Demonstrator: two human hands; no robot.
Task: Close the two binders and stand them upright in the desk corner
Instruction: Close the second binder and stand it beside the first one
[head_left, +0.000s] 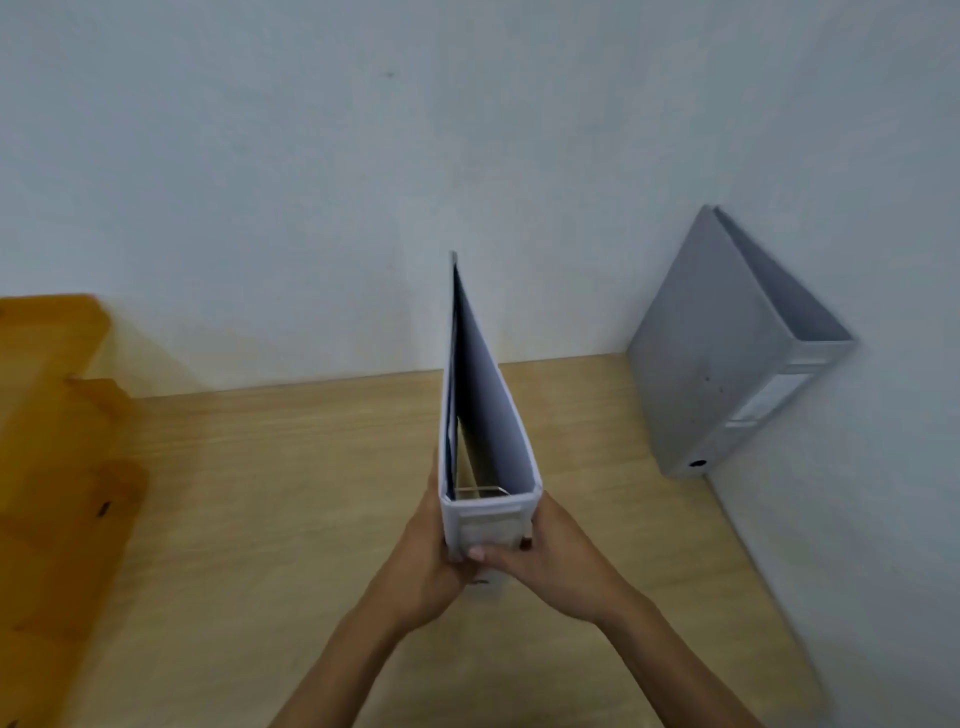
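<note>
Two binders are seen on the pale wooden bench (260, 493). A white ring binder (485, 415) is held upright near the middle of the bench, its spine turned toward the camera and its long axis running away toward the pale wall (363, 182). Its covers narrow to a closed far edge, and white sheets and a metal ring mechanism are visible from above. It is gripped at the spine by both hands: the left hand (423, 561) is pressed against the left cover, and the right hand (550, 556) is wrapped around the right, its fingers (493, 553) clenched across the spine. A grey lever-arch binder (727, 353) is stood closed in the right-hand corner, tilted against the side wall, spine facing forward. An orange plastic tray (57, 415) is blurred at left.
</note>
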